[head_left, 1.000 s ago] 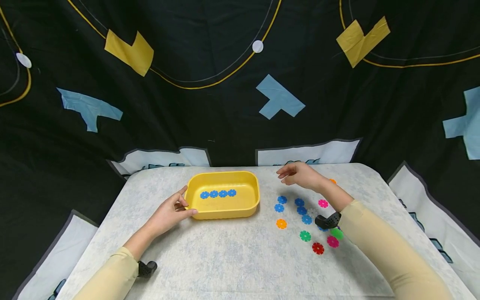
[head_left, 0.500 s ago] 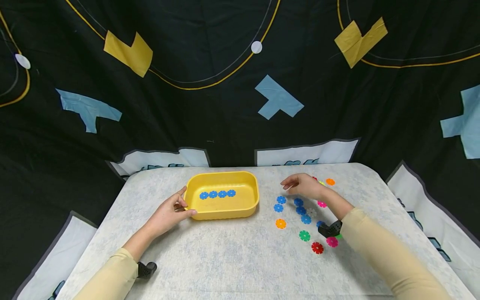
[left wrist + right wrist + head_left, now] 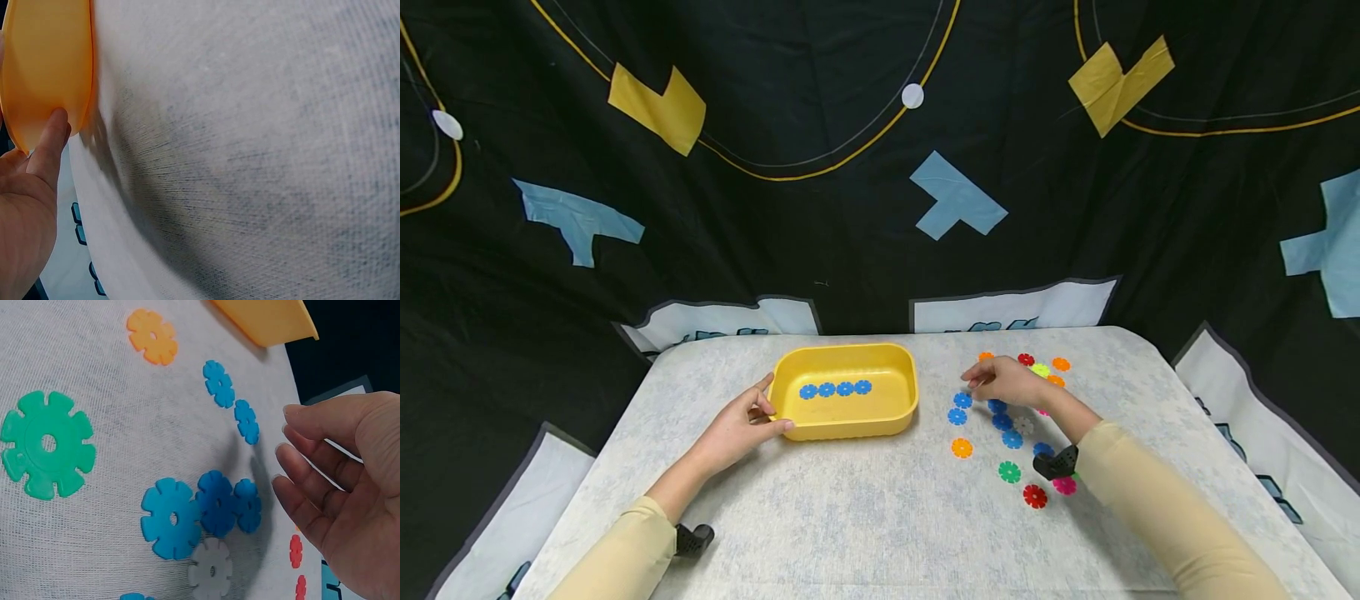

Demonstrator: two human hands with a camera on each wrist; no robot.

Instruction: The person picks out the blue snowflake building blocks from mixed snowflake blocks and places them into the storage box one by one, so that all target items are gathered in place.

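Blue discs (image 3: pixel 247 422) lie flat just beside the loosely bent fingers of your right hand (image 3: pixel 1006 381), near but apart, with nothing showing between thumb and fingertips. They look like light, stiff, slick plastic; you would best pinch one by its notched rim. Nearer you than those fingers, more lie on the worktop (image 3: pixel 850 517) beside a pale disc (image 3: pixel 211 569). Well left of them, your left hand (image 3: pixel 737 427) grips the yellow tray (image 3: pixel 842 414), which holds a row of four discs (image 3: pixel 846 388).
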